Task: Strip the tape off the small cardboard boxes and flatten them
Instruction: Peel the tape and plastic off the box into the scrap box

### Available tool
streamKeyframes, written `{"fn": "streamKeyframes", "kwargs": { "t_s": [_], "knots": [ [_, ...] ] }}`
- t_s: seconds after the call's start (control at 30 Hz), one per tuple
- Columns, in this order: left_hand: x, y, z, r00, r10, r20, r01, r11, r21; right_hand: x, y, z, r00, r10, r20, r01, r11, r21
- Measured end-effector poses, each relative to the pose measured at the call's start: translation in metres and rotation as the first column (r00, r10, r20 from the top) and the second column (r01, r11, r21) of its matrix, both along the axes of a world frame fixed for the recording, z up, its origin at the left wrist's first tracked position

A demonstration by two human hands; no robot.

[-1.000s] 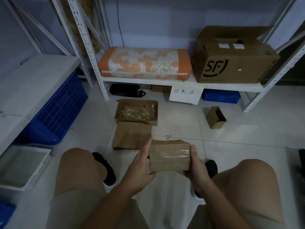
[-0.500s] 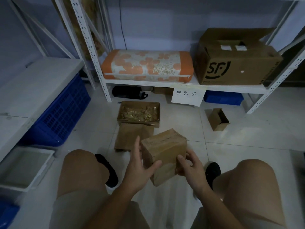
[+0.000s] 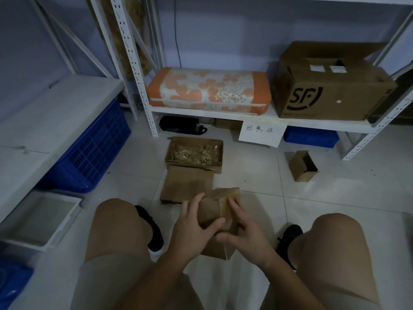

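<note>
Small cardboard box [image 3: 218, 211] held up between the knees, above the floor, one corner pointing up. Left hand [image 3: 192, 229] wrapped round its left side, thumb across the front: grip holding the box. Right hand [image 3: 243, 231] on its right side, fingers [image 3: 232, 203] pressed on the pale face, thumb underneath: grip also holding the box.

Just behind the box, a flattened cardboard piece [image 3: 186, 184] flat on the tiled floor [image 3: 346, 198]. Touching its far edge, an open box of tape scraps [image 3: 194, 153]. Further right, well apart, another small open box [image 3: 302, 165] tipped on its side. Behind these, a white shelf rack [image 3: 257, 120] with an orange flowered cushion [image 3: 209, 90] and a big SF carton [image 3: 330, 90] on it, and a paper sign [image 3: 260, 132] hanging from its front edge. Under the rack, a black bag [image 3: 182, 125] and a blue tray [image 3: 310, 136].

On the left, a blue crate [image 3: 93, 151] under a low white shelf [image 3: 44, 121], and a white tub [image 3: 38, 218] near the left knee. Black shoes [image 3: 148, 227] close on both sides below the box. Bare floor open on the right, between the tipped box and the right knee.
</note>
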State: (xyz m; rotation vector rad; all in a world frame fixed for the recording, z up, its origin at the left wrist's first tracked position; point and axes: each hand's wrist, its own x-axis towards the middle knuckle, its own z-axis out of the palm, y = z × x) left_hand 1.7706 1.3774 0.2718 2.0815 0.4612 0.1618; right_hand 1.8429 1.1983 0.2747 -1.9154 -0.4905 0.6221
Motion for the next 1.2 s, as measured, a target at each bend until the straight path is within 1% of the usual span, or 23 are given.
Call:
{"fn": "streamKeyframes", "kwargs": {
  "t_s": [0.07, 0.1, 0.2, 0.27, 0.33, 0.4, 0.47, 0.57, 0.6, 0.73, 0.8, 0.87, 0.97, 1.03, 1.2],
  "knots": [
    [0.000, 0.000, -0.004, 1.000, -0.026, -0.002, 0.026, 0.998, -0.049, 0.001, -0.002, -0.001, 0.999, 0.030, -0.037, -0.030, 1.000, 0.007],
    [0.000, 0.001, -0.005, 1.000, -0.026, -0.005, 0.026, 0.997, -0.072, 0.001, -0.002, 0.002, 0.998, 0.024, -0.066, -0.020, 0.999, 0.048],
    [0.003, 0.002, -0.005, 1.000, -0.019, 0.017, 0.021, 0.984, -0.180, 0.002, -0.002, 0.012, 0.990, -0.050, -0.136, 0.073, 0.982, 0.172],
    [0.006, 0.001, -0.001, 0.997, -0.027, 0.072, 0.044, 0.967, -0.250, 0.004, -0.003, 0.013, 0.986, -0.071, -0.148, 0.100, 0.975, 0.200],
    [0.007, 0.000, 0.004, 0.995, -0.032, 0.096, 0.063, 0.936, -0.346, 0.004, -0.004, 0.014, 0.983, -0.080, -0.166, 0.116, 0.969, 0.217],
    [0.007, 0.000, 0.002, 0.994, -0.058, 0.095, 0.093, 0.909, -0.407, 0.004, -0.005, 0.014, 0.986, -0.068, -0.154, 0.102, 0.970, 0.223],
    [0.006, 0.000, 0.001, 0.990, -0.119, 0.078, 0.141, 0.882, -0.450, 0.005, -0.006, 0.012, 0.988, -0.046, -0.149, 0.079, 0.972, 0.222],
    [0.004, -0.002, 0.002, 0.984, -0.175, 0.041, 0.174, 0.866, -0.469, 0.008, -0.011, 0.011, 0.983, -0.049, -0.178, 0.088, 0.973, 0.216],
    [0.004, -0.002, 0.003, 0.982, -0.184, 0.032, 0.177, 0.864, -0.470, 0.009, -0.013, 0.012, 0.984, -0.060, -0.165, 0.095, 0.973, 0.212],
    [0.004, -0.003, 0.004, 0.979, -0.205, 0.017, 0.189, 0.868, -0.459, 0.011, -0.017, 0.020, 0.997, -0.078, -0.012, 0.079, 0.984, 0.159],
    [0.003, -0.005, 0.005, 0.975, -0.221, 0.016, 0.206, 0.877, -0.435, 0.010, -0.015, 0.022, 0.993, -0.117, 0.025, 0.111, 0.981, 0.160],
    [0.002, -0.007, 0.005, 0.969, -0.249, 0.009, 0.232, 0.891, -0.390, 0.009, -0.015, 0.023, 0.989, -0.146, 0.028, 0.139, 0.976, 0.165],
    [0.000, -0.008, 0.005, 0.960, -0.279, 0.002, 0.263, 0.903, -0.340, 0.011, -0.017, 0.024, 0.988, -0.147, 0.043, 0.141, 0.981, 0.136],
    [0.000, -0.008, 0.003, 0.957, -0.290, -0.005, 0.272, 0.903, -0.333, 0.012, -0.018, 0.023, 0.988, -0.149, 0.035, 0.144, 0.983, 0.113],
    [0.002, -0.010, -0.001, 0.957, -0.286, -0.039, 0.257, 0.906, -0.336, 0.009, -0.015, 0.018, 0.969, -0.228, 0.095, 0.223, 0.973, 0.064]
  ]
}}
